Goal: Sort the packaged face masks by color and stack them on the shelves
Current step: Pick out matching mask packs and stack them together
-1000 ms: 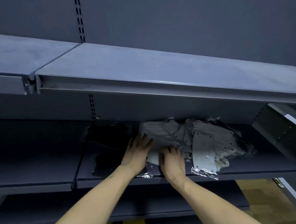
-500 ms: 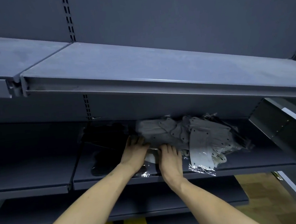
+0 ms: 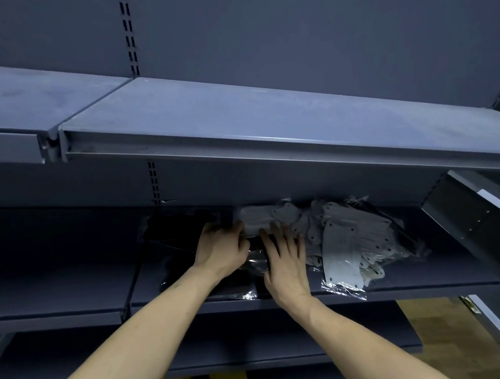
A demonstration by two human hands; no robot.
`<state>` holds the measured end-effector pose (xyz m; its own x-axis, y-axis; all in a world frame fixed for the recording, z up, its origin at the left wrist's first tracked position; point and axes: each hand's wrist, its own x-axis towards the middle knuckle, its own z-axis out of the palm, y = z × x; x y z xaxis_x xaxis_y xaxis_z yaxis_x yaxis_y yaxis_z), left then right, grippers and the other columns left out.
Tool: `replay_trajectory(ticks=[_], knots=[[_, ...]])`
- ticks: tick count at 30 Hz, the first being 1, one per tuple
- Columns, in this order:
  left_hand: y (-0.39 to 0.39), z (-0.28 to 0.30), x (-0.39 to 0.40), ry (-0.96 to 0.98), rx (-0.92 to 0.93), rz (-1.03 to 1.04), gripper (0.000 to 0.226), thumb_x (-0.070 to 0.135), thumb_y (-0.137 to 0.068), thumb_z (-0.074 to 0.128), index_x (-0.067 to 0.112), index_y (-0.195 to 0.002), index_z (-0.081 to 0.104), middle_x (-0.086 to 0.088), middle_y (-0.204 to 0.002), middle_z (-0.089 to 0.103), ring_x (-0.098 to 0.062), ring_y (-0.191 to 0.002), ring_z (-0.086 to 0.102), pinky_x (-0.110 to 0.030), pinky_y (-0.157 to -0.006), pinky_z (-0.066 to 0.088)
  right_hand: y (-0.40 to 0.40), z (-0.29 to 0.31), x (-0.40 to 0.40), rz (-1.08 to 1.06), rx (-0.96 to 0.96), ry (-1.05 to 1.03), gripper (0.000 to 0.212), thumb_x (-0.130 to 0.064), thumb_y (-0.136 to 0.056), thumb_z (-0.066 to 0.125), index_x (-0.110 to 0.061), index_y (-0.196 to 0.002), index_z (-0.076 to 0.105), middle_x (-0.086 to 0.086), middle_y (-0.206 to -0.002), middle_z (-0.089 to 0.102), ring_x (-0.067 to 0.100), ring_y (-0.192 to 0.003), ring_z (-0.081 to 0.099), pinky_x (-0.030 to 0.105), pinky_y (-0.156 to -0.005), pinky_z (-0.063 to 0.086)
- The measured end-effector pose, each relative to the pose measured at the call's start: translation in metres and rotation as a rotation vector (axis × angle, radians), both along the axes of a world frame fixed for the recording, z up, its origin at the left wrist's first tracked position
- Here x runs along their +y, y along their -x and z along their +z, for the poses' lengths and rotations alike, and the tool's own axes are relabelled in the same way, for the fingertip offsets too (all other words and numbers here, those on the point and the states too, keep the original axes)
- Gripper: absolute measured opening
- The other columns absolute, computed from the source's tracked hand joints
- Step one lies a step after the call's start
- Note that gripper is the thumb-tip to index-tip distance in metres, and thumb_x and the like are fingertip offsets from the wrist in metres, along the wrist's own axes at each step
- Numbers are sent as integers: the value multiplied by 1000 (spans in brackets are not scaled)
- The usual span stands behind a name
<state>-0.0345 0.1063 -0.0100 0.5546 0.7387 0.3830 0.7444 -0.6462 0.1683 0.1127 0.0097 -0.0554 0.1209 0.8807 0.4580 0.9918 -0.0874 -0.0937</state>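
**Hands part a mask pile on a shelf**

The left hand (image 3: 222, 249), lying flat a second ago, now curls around a white packaged mask (image 3: 255, 223). The right hand (image 3: 286, 260) presses spread fingers on a dark packet (image 3: 255, 258) just uncovered, so sorting continues. White masks (image 3: 349, 235) lie right. No writing is legible.

dim bluish light | deep shadow under shelf (image 3: 269, 146) | wide-angle edge bending
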Motion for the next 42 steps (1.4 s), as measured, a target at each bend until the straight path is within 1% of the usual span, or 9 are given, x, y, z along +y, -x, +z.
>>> replay_trajectory(ticks=[5,9,13,16,19,24,30,35,42], knots=[[41,-12,15,-3,29,93,29,23,-81,56,21,-109,65,-3,-108,70,-29,-103,62,-39,-90,40,28,-4,10,161,4,111,60,-39,-88,39,-24,-145,46,4,-146,50,29,-141,37,53,-120,10],[69,-20,15,66,83,103,39,19,-86,54,23,-124,64,-4,-126,64,-30,-115,56,-42,-98,37,54,-10,14,294,89,404,67,-64,-95,33,-31,-153,34,-1,-159,31,24,-148,17,54,-121,7],[82,-41,0,345,162,-23,63,60,-93,19,33,-144,45,0,-147,46,-26,-129,43,-39,-107,34,54,-13,12,305,106,457,94,-82,-79,39,-30,-156,22,1,-162,23,26,-149,14,42,-124,5],[97,-58,-10,364,184,-74,87,78,-84,3,32,-152,33,1,-155,33,-25,-139,31,-37,-117,21,55,-12,15,304,139,432,102,-83,-76,45,-25,-157,23,1,-160,27,24,-147,20,39,-122,14],[106,-63,-12,321,162,-40,82,72,-86,6,31,-153,30,1,-155,31,-24,-141,28,-37,-119,15,61,-14,17,313,116,437,105,-86,-74,42,-21,-156,26,3,-157,31,25,-145,25,38,-120,18],[125,-67,-4,252,114,15,74,66,-91,16,26,-147,43,-4,-144,42,-27,-130,39,-41,-115,28,78,-11,23,355,148,444,102,-83,-76,43,-20,-155,29,3,-158,32,25,-144,26,36,-119,19],[142,-69,1,225,106,72,69,64,-91,20,28,-140,52,-4,-137,48,-26,-124,44,-41,-113,31,92,-15,27,372,207,461,108,-92,-74,20,-23,-156,27,1,-161,28,23,-147,22,35,-121,19],[144,-61,9,237,55,96,67,61,-92,18,26,-137,54,-4,-139,48,-26,-122,45,-40,-108,35,93,-11,27,351,231,400,88,-83,-85,32,-28,-153,34,-3,-158,31,19,-146,22,35,-121,19],[134,-39,53,311,95,180,67,23,-101,45,24,-159,11,-1,-166,3,-26,-152,7,-38,-119,23,97,-12,43,240,217,365,87,-78,-87,36,-26,-156,26,0,-164,19,22,-150,13,40,-123,16]])
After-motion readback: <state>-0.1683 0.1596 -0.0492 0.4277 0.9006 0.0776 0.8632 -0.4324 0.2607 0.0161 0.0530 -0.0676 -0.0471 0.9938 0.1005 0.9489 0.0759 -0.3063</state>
